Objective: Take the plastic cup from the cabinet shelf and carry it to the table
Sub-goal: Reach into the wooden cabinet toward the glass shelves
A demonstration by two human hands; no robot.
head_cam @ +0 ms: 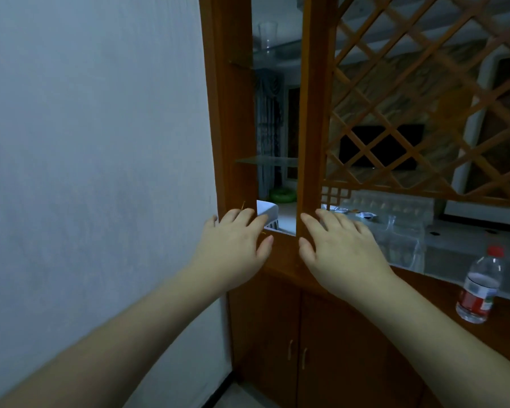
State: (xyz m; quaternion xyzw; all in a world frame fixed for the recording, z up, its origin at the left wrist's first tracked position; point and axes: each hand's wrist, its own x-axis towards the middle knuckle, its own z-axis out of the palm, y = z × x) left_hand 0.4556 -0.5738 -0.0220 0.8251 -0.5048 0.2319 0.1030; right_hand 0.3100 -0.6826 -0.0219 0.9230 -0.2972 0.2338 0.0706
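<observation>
Both arms reach forward toward a wooden cabinet (pixel 236 119) that stands against a pale wall (pixel 95 142). The left hand (pixel 234 245) is spread flat, fingers apart, holding nothing, in front of the cabinet's left upright. The right hand (pixel 340 248) is likewise open and empty, fingers splayed, beside the middle upright. Whether either palm actually touches the wood cannot be told from this angle.

The clear plastic cup (pixel 267 35) stands upright on the upper glass shelf (pixel 280 51), high above both hands and well apart from them. It is faint and hard to make out against the dim background. A lower glass shelf (pixel 265 161) sits between the uprights. To the right, a wooden lattice panel (pixel 424 98) partly screens a dark room behind. A water bottle (pixel 480 285) with a red cap stands on the countertop (pixel 507 325), whose right edge is cut off. Two cabinet doors (pixel 277 348) below are shut.
</observation>
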